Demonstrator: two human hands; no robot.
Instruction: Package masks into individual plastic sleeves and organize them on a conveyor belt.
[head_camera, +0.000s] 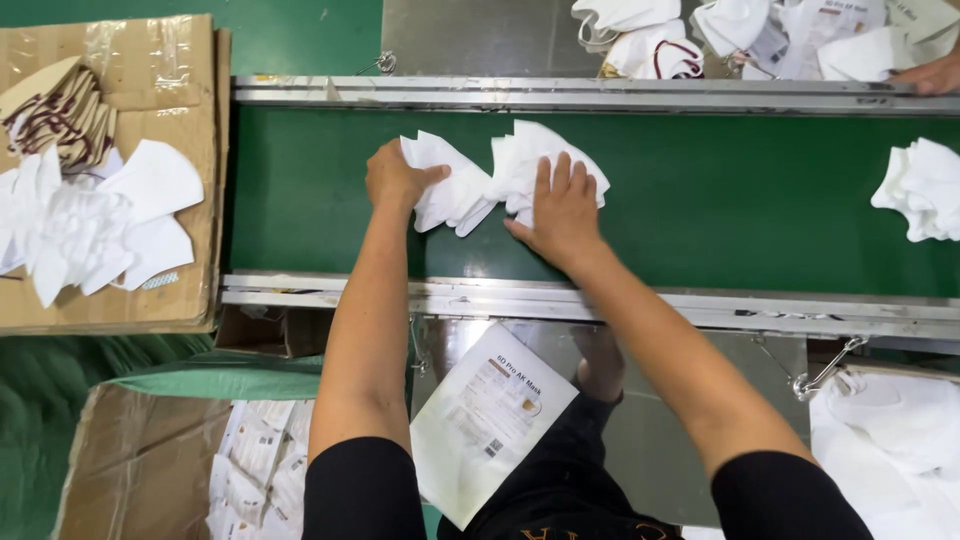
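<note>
On green conveyor belt (700, 200), centre: two small piles of folded white masks (500, 175); left hand (395, 180) with fingers closed on left pile, right hand (562, 215) pressed flat, fingers spread, on right pile. Below belt, on steel counter (660, 440): flat white rectangular pouch (485, 420) with printed label. At left: open brown cardboard box (150, 70) of loose white masks.

Bright, even overhead light; soft shadows, sharp focus, slight edge distortion.
</note>
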